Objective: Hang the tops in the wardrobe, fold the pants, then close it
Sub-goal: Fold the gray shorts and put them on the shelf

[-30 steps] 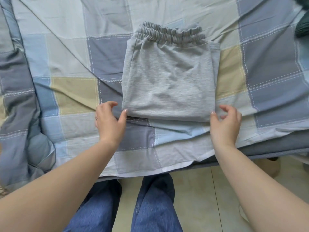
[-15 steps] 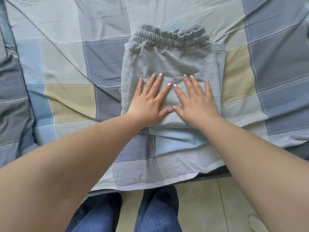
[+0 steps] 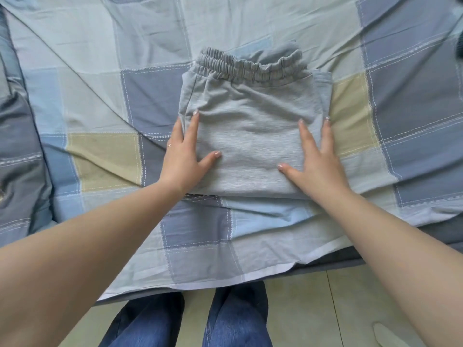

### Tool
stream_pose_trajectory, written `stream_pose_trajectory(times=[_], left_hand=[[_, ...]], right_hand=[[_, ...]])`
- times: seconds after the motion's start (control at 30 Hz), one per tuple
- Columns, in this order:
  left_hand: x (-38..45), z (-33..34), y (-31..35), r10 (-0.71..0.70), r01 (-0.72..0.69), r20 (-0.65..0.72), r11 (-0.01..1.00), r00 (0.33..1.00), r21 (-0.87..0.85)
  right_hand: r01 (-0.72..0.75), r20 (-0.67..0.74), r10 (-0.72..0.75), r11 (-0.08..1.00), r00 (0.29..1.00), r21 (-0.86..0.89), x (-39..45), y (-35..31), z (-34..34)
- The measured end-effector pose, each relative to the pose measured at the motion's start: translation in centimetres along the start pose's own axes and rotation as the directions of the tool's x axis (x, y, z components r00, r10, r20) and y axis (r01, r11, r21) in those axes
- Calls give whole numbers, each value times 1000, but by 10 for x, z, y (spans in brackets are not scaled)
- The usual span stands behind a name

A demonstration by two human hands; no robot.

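**Pants folded; both hands flat on the bundle**

Folded light-grey jersey pants with gathered elastic waistband (image 3: 253, 136) lie on the bed, on a blue, grey and tan checked cotton sheet (image 3: 100, 101), near the bed's front edge. Waistband faces away from the person.

Left hand (image 3: 184, 156) rests flat along the bundle's left edge, fingers straight, thumb spread onto the cloth. Right hand (image 3: 317, 159) mirrors it on the right edge. Neither grip holds anything: both are wide and pressing.

Progress, judged: the fold looks compact and square, so the folding step seems near its end, at the flattening stage. No tops or wardrobe in view; whether the hanging is done cannot be told. Stowing the pants and closing the wardrobe appear left.

Containers: none visible.
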State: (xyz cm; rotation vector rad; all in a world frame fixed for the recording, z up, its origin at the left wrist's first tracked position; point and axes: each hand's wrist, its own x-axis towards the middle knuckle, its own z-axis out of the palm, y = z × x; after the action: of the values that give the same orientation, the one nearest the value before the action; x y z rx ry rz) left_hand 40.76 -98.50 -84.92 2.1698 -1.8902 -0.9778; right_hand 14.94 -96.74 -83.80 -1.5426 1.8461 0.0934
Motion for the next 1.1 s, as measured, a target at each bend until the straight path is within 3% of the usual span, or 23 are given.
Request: stream_pose_trajectory(times=[0.13, 0.4, 0.6, 0.77, 1.03, 1.1], left_hand=[[9, 9, 18, 37, -34, 54, 998, 998, -54], [-8, 15, 39, 30, -19, 106, 994, 994, -104], [-101, 2, 24, 83, -64, 289, 995, 954, -74], [-196, -32, 9, 217, -215, 400, 975, 890, -51], [-354, -128, 34, 510, -595, 570, 803, 644, -46], [-394, -143, 57, 592, -692, 600, 717, 538, -87]], right_hand=[[98, 17, -97, 993, 995, -69, 13, -16, 6], [20, -24, -19, 999, 1000, 40, -8, -24, 17], [-116, -14, 118, 988, 993, 101, -125, -9, 54], [-237, -12, 246, 945, 969, 227, -264, -35, 83], [-357, -154, 432, 862, 888, 359, -506, -101, 65], [-413, -175, 515, 813, 839, 412, -570, -109, 60]])
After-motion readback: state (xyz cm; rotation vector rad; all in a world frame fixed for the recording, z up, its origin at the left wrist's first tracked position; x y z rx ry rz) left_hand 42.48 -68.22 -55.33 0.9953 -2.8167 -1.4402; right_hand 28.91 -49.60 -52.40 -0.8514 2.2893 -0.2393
